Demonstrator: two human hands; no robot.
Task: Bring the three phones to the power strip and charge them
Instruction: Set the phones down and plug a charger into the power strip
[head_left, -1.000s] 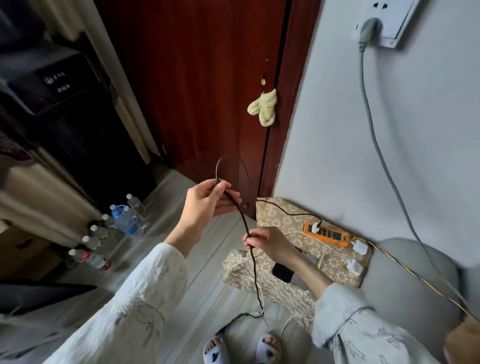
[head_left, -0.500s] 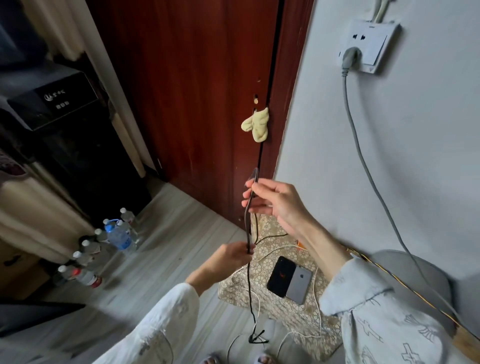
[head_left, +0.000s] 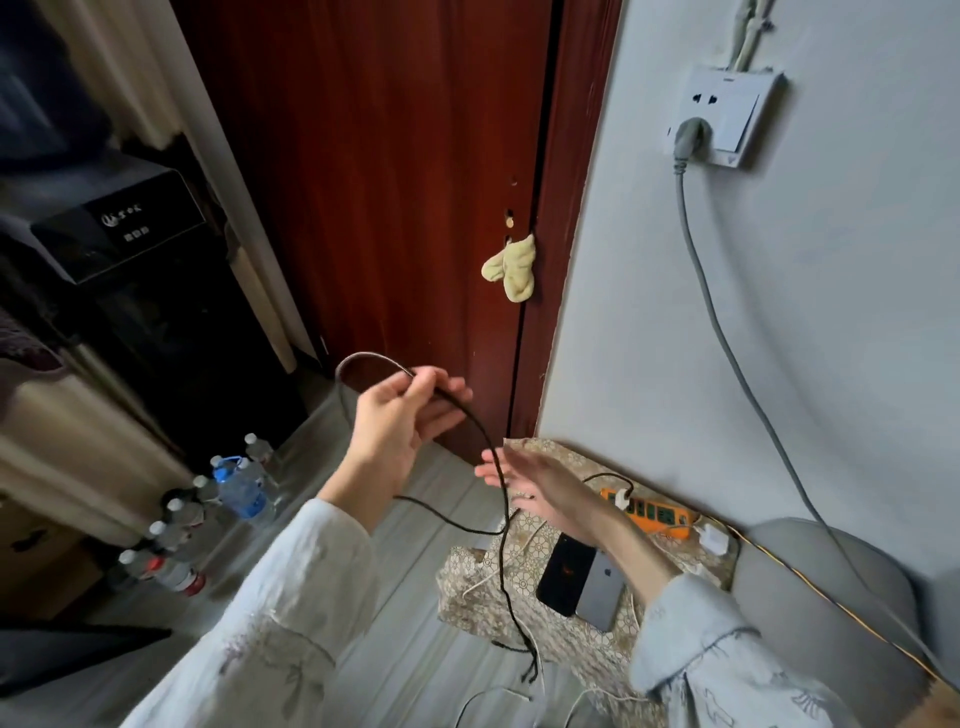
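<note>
- Your left hand (head_left: 400, 415) was raised at frame centre, its fingertips pinching a black braided cable (head_left: 498, 499).
- The cable formed a small loop above and left of that hand, then ran down and to the right, crossing in front of your right hand and hanging toward the floor (head_left: 395, 649) at lower centre.
- Your right hand (head_left: 524, 478) was released, fingers straight and spread, just beside the hanging cable; whether it touched the cable could not be determined.
- Two phones lay side by side on a patterned cloth (head_left: 582, 639) at lower right of centre: a black phone (head_left: 565, 574) and a grey phone (head_left: 601, 590), touching along their long edges.
- A third phone was not identifiable in the view.
- The orange power strip (head_left: 657, 517) lay on the same cloth, against the wall, above and to the right of the phones.
- A black plug occupied the left end of the strip; a white charger (head_left: 712, 538) sat just beside its right end.
- A grey cord (head_left: 727, 332) ran from the wall socket (head_left: 724, 119) at upper right down the wall.
- Water bottles (head_left: 234, 488) stood on the floor at lower left.
</note>
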